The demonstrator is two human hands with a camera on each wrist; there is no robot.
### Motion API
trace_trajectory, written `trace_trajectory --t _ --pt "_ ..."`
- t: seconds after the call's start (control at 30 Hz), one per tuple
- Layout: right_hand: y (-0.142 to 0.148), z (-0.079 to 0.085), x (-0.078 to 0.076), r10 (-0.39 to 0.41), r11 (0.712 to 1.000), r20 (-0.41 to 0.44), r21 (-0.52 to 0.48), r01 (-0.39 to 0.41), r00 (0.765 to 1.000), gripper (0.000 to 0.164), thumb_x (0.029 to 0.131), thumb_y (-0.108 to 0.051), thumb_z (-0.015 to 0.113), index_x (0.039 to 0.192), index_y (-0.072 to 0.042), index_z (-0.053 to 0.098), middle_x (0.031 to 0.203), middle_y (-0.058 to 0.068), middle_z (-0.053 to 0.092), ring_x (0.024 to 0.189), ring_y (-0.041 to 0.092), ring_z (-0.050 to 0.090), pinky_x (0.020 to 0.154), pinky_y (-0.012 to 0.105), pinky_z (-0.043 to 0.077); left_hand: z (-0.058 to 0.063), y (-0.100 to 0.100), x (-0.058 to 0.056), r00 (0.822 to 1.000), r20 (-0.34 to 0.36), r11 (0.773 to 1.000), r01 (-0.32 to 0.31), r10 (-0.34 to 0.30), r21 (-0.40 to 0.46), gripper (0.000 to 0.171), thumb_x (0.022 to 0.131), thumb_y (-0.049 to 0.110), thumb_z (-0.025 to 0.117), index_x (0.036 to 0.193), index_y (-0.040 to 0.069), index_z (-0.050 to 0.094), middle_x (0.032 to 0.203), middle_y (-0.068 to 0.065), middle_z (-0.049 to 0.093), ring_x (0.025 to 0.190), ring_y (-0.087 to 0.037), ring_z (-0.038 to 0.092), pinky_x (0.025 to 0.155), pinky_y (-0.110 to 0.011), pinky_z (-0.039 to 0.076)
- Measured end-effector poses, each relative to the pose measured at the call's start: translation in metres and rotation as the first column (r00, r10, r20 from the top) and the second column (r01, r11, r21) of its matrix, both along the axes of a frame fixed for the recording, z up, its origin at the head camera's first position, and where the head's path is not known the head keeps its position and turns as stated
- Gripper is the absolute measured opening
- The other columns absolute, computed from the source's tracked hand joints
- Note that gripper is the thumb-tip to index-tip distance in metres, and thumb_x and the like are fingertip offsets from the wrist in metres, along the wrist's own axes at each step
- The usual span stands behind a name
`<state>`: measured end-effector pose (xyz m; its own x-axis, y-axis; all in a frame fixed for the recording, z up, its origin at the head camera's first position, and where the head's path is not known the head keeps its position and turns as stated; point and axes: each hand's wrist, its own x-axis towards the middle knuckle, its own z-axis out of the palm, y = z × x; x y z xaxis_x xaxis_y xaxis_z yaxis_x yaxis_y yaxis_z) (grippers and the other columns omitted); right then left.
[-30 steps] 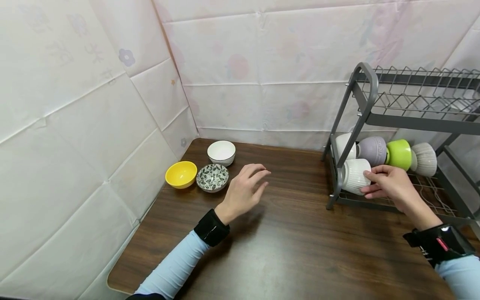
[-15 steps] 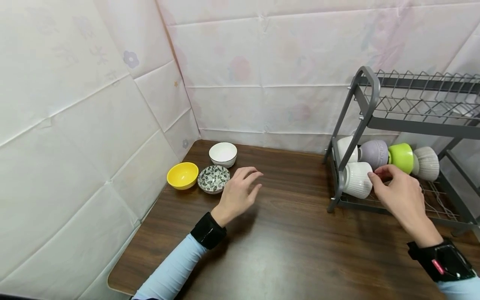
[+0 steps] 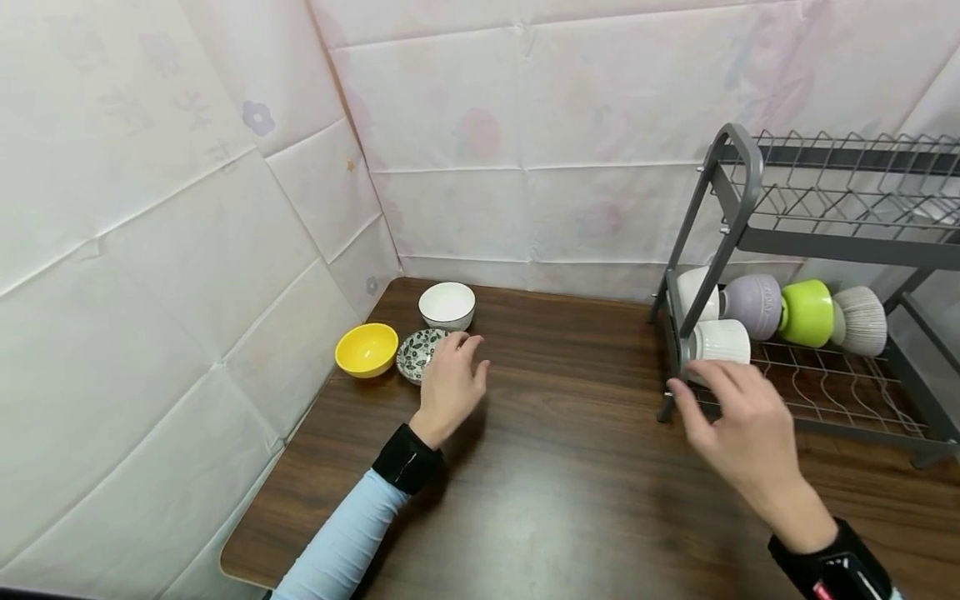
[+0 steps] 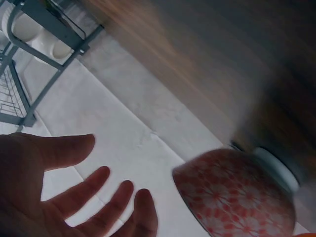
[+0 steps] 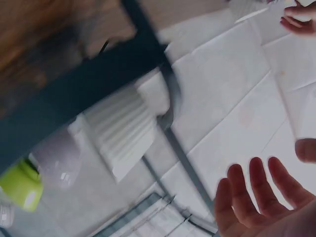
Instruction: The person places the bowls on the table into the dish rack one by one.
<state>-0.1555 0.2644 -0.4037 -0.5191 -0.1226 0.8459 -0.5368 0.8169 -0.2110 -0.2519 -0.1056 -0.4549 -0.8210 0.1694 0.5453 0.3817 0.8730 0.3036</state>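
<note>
My left hand hovers by the right side of a small bowl with a black-and-white leaf pattern inside, covering part of it. Its fingers are loosely bent around nothing. In the left wrist view a bowl with red flowers outside stands beyond the fingertips. My right hand is in front of the dish rack, fingers spread and holding nothing. Just behind it, a white ribbed bowl lies on its side on the lower shelf; the right wrist view shows its ribbed wall beyond a dark bar.
A yellow bowl and a white bowl stand near the left hand. The grey two-tier dish rack also bears a white bowl, a lilac bowl, a green bowl and another ribbed bowl.
My right hand has let go of the ribbed bowl and drawn back toward me and to the left. The left hand has moved left, over the patterned bowl's edge.
</note>
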Motion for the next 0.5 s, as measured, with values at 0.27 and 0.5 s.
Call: trace_trajectory --t 0.27,0.5 --pt "-0.02 -0.025 0.004 0.066 0.993 0.126 0.091 -0.078 0.99 0.035 0.097 -0.033 0.065 0.115 -0.004 0.074 0.109 0.012 0.069 0.096 0.034 0.067 0.074 0.053 0.055 0.0 -0.028 -0.006 0.987 0.081 0.99 -0.139 0.138 -0.003 0.034 0.093 0.021 0.08 0.124 0.008 0.074 0.124 -0.013 0.065 0.114 -0.035 0.061 0.081 -0.056 0.058" --pt "-0.03 -0.036 0.007 0.083 0.988 0.171 0.117 -0.104 0.982 0.031 0.093 -0.028 0.07 0.117 -0.008 0.073 0.109 0.008 0.068 0.09 0.028 0.069 0.06 0.05 0.055 0.01 -0.057 -0.027 0.97 0.131 0.978 -0.207 0.206 -0.008 0.035 0.095 0.022 0.077 0.126 0.006 0.073 0.124 -0.016 0.063 0.114 -0.037 0.06 0.081 -0.059 0.057"
